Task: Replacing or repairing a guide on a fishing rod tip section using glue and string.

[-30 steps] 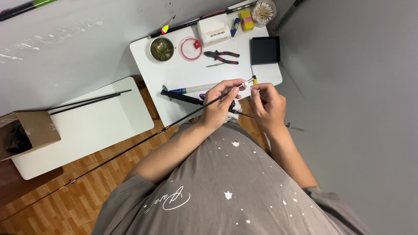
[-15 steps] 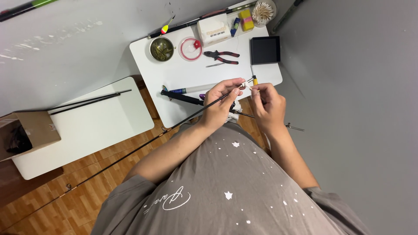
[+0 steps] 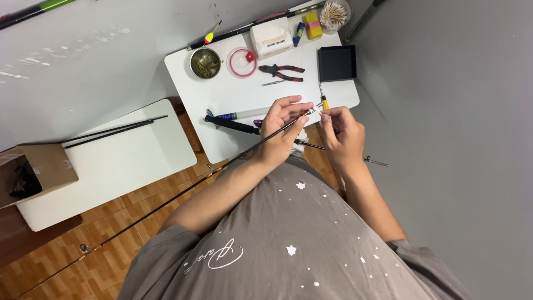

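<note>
A long thin black fishing rod (image 3: pixel 183 191) runs from the lower left floor area up to my hands. My left hand (image 3: pixel 283 125) pinches the rod near its tip, over the white table (image 3: pixel 222 94). My right hand (image 3: pixel 341 133) is closed just to the right of the tip, fingers pinching a tiny part at the rod's end; what it is I cannot make out. A small yellow-handled tool (image 3: pixel 323 101) lies just beyond my fingers.
On the table lie red-handled pliers (image 3: pixel 282 71), a round tin (image 3: pixel 204 62), a clear round box with a red piece (image 3: pixel 242 61), a black square box (image 3: pixel 337 63), a white box (image 3: pixel 271 38) and rod sections (image 3: pixel 233 125). A second white table (image 3: pixel 111 161) holds black rods; a cardboard box (image 3: pixel 33 169) stands at left.
</note>
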